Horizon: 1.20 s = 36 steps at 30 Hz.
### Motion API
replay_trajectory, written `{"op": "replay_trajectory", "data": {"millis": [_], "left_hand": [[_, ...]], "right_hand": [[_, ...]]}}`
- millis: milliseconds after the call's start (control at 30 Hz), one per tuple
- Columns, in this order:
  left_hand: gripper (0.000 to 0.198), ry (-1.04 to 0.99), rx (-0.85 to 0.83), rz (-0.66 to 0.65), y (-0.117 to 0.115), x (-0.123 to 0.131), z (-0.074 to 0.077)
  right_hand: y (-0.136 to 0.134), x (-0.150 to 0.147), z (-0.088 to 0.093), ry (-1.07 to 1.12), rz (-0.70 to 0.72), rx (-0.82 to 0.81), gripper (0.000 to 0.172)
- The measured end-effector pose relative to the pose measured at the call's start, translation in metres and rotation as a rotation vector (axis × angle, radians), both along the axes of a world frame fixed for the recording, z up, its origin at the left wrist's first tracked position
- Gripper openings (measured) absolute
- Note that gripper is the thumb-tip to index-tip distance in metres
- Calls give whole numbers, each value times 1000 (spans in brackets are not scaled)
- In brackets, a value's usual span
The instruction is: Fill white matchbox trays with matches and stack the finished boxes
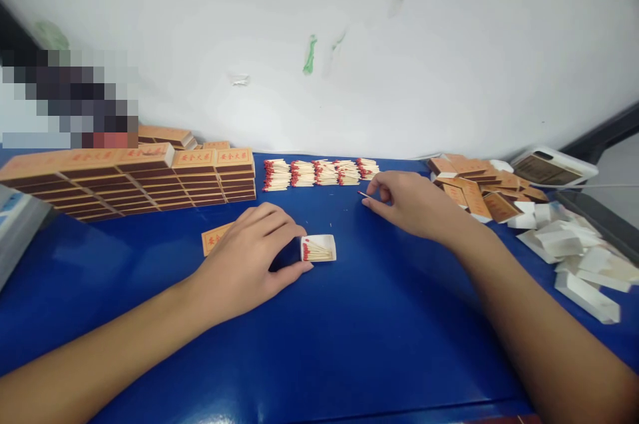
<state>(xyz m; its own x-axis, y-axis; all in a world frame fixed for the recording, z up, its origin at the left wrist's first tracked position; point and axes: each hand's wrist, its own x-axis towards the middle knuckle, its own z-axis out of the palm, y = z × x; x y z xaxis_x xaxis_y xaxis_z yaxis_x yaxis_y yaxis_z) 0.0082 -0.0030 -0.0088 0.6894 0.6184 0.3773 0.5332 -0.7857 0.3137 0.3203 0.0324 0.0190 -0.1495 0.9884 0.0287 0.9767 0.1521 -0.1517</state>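
Observation:
A small white matchbox tray (334, 245) lies on the blue table with several red-tipped matches (318, 251) inside it. My left hand (254, 251) grips its left end, thumb on the near side and a finger on the far side. Partly under that hand is an orange matchbox cover (213, 239). My right hand (399, 201) pinches a single match (361, 194) between thumb and finger, to the right of the tray and above the table. Just beyond it, bundles of matches (325, 173) lie in a row.
Stacked orange matchboxes (200, 178) form a wall at the left. Loose orange covers (472, 191) and white trays (584, 251) are heaped at the right, near a phone in a white case (554, 168). A white wall (319, 104) bounds the table's back.

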Motion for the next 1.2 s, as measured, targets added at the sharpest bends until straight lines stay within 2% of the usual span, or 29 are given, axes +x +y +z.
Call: {"op": "replay_trajectory", "data": {"millis": [100, 167, 267, 400, 500, 633, 867, 967, 1067, 1100, 1200], "left_hand": [[27, 0, -2, -1, 0, 1, 0], [28, 4, -6, -2, 0, 1, 1], [28, 2, -3, -1, 0, 1, 1], [28, -5, -2, 10, 0, 1, 0], [28, -4, -13, 10, 0, 1, -1], [26, -1, -13, 9, 0, 1, -1], [24, 0, -10, 10, 0, 1, 1], [24, 1, 5, 20, -1, 1, 0], [25, -4, 12, 18, -1, 1, -1], [25, -6, 11, 17, -1, 1, -1], [25, -12, 5, 18, -1, 1, 0]], "right_hand": [[4, 2, -5, -40, -50, -39, 16], [3, 2, -3, -9, -35, -95, 14], [-5, -8, 2, 138, 82, -142, 14], [-32, -43, 9, 374, 275, -168, 16], [-49, -66, 10, 369, 387, -183, 11], [-54, -71, 8, 313, 432, -150, 11], [-38, -52, 13, 315, 342, -63, 13], [-15, -19, 10, 233, 159, 68, 19], [12, 25, 0, 64, -66, 215, 17], [19, 37, -4, 46, -118, 224, 17], [29, 55, -12, 107, -158, 92, 20]]}}
